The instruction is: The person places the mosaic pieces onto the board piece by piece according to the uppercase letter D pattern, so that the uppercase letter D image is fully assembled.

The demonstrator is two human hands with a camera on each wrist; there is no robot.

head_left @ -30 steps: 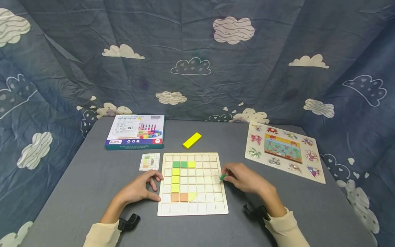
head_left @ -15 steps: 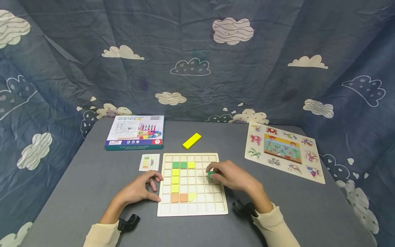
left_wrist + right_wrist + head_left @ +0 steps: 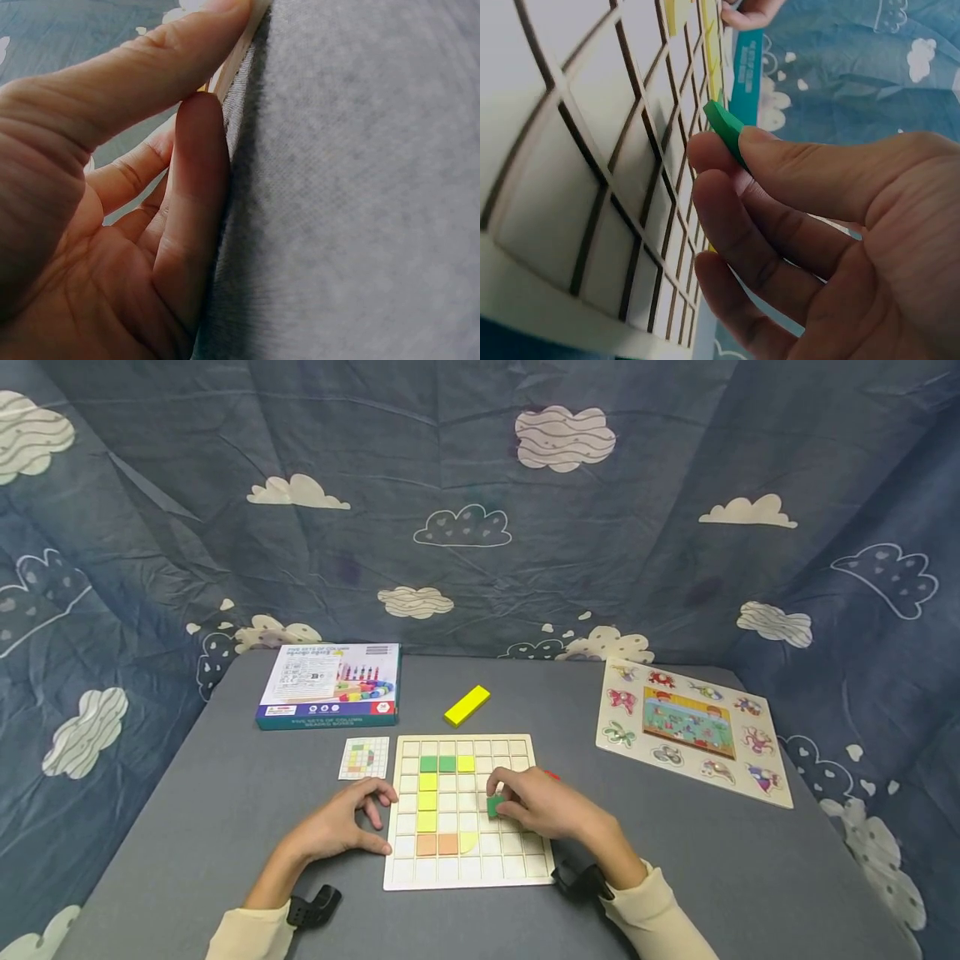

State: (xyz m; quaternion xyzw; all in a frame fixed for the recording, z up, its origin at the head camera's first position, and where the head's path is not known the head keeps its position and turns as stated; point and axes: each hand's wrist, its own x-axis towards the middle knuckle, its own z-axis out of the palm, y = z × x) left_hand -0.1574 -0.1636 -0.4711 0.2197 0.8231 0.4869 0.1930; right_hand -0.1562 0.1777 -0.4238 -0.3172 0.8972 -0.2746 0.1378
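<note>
A pale wooden grid board [image 3: 468, 879] lies on the table. On it are two green tiles [image 3: 447, 764], several yellow tiles [image 3: 427, 801], two orange tiles [image 3: 447, 843] and a yellow rounded tile [image 3: 468, 842]. My right hand [image 3: 551, 802] is over the board's right half, pinching a green tile [image 3: 726, 129] between thumb and index finger; that tile is tilted in the right wrist view. At the board's left edge my left hand [image 3: 341, 818] rests with thumb and fingers spread, its fingertips touching the rim. A small pattern card [image 3: 364, 758] lies beyond it.
A yellow block [image 3: 467, 706] lies behind the board. At the back left sits a boxed bead set [image 3: 330, 685]; an animal puzzle board [image 3: 693, 727] lies at the right. A small red piece [image 3: 552, 775] peeks out behind my right hand. A cloud-patterned cloth [image 3: 465, 585] hangs behind.
My right hand has carried the green tile leftward from beside the board's right edge to over its squares. The red piece has come into view. My left hand has stayed put.
</note>
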